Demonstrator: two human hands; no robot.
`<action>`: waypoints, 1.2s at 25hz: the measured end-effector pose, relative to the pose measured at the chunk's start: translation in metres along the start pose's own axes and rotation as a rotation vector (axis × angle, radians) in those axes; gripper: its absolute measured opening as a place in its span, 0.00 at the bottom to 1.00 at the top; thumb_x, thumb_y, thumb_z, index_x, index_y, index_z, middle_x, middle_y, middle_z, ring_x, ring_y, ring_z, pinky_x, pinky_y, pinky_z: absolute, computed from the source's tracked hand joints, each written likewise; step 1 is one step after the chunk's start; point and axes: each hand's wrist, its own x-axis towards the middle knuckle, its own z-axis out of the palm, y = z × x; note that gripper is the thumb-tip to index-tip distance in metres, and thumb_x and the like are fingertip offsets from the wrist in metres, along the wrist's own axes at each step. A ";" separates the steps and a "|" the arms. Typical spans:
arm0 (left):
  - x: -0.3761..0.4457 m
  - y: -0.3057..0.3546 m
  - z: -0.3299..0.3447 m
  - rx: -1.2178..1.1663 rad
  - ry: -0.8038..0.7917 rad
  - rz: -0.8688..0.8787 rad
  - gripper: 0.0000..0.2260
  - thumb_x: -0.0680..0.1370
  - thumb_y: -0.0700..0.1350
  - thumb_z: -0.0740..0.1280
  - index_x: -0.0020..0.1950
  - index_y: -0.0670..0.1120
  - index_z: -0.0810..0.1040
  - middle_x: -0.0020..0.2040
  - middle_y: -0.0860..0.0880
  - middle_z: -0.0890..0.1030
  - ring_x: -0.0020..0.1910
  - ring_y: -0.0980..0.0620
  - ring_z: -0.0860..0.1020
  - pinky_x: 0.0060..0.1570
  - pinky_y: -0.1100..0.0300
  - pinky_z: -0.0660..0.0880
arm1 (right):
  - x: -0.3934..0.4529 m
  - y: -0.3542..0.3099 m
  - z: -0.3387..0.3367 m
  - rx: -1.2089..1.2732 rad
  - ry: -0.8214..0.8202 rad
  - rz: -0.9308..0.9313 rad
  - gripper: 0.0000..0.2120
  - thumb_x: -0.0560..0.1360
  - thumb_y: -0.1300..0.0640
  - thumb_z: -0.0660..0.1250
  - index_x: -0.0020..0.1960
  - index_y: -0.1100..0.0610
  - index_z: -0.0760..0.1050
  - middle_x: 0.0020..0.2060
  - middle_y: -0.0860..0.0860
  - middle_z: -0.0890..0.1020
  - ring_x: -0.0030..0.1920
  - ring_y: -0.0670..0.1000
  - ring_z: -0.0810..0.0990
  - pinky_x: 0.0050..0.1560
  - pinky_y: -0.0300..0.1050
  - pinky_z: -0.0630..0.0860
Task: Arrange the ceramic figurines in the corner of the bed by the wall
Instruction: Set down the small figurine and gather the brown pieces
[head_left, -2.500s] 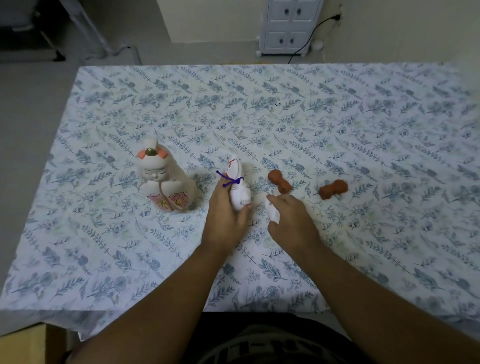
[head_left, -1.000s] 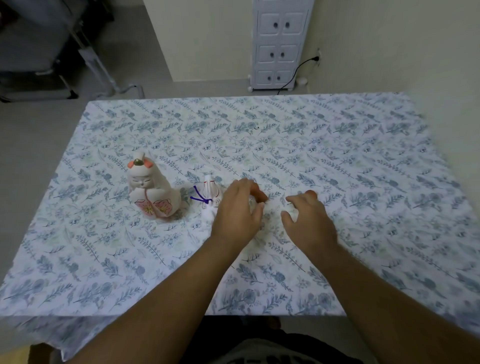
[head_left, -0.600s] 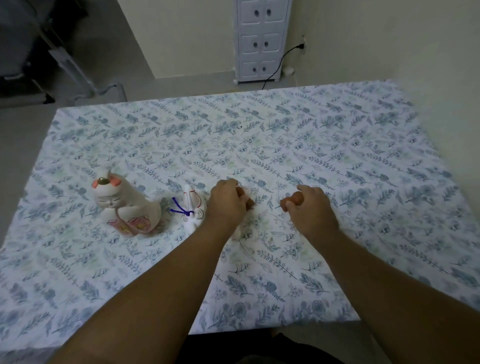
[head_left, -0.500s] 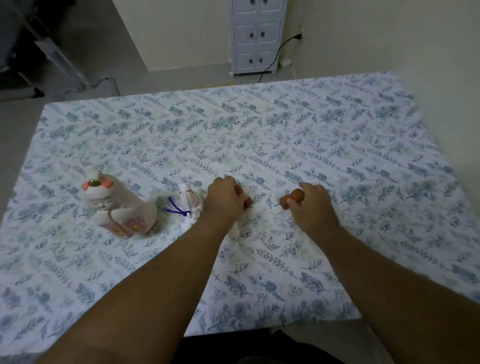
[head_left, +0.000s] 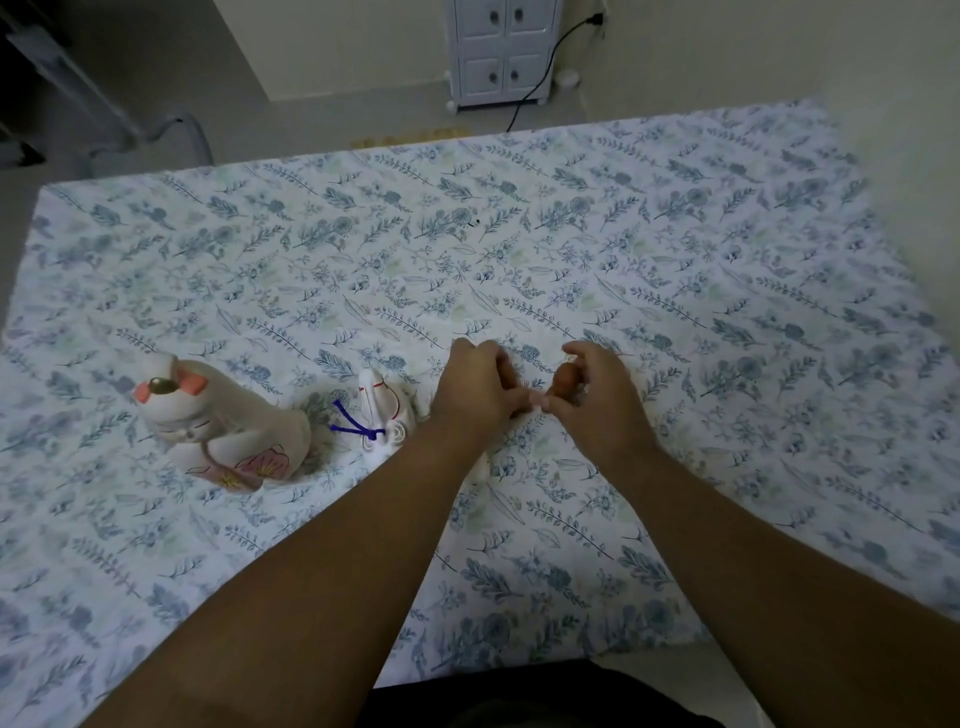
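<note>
Far left, the big white doll figurine (head_left: 218, 421) and the purple-corded fox figurine (head_left: 383, 415) sit untouched on the bed (head_left: 675, 249). Your left hand (head_left: 475, 389) has curled shut; I cannot tell whether it holds anything. Your right hand (head_left: 592, 395) now pinches the small brown figurine (head_left: 563, 378), lifted. The wall corner waits far right.

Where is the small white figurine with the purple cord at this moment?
In the head view the small white figurine stands on the bed, left of centre, between the big white doll figurine and the left hand.
</note>
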 end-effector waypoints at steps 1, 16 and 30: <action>-0.001 0.000 -0.002 -0.038 -0.022 0.014 0.21 0.65 0.50 0.84 0.48 0.44 0.78 0.46 0.46 0.80 0.37 0.55 0.78 0.34 0.67 0.75 | -0.002 -0.001 0.002 -0.025 -0.012 -0.017 0.27 0.69 0.56 0.79 0.65 0.51 0.72 0.57 0.49 0.74 0.55 0.48 0.76 0.56 0.42 0.77; -0.007 -0.006 -0.005 0.158 -0.025 0.185 0.13 0.72 0.37 0.75 0.55 0.43 0.79 0.53 0.44 0.78 0.49 0.46 0.77 0.43 0.58 0.70 | -0.001 -0.002 0.013 -0.102 -0.026 -0.098 0.16 0.70 0.65 0.76 0.55 0.54 0.77 0.45 0.48 0.81 0.46 0.48 0.80 0.47 0.40 0.79; -0.020 -0.005 -0.008 0.085 0.011 0.110 0.18 0.72 0.44 0.76 0.60 0.44 0.78 0.56 0.44 0.80 0.54 0.45 0.78 0.49 0.53 0.75 | -0.008 -0.005 0.008 -0.272 -0.075 -0.122 0.29 0.71 0.51 0.74 0.69 0.50 0.69 0.58 0.49 0.78 0.61 0.53 0.75 0.61 0.55 0.76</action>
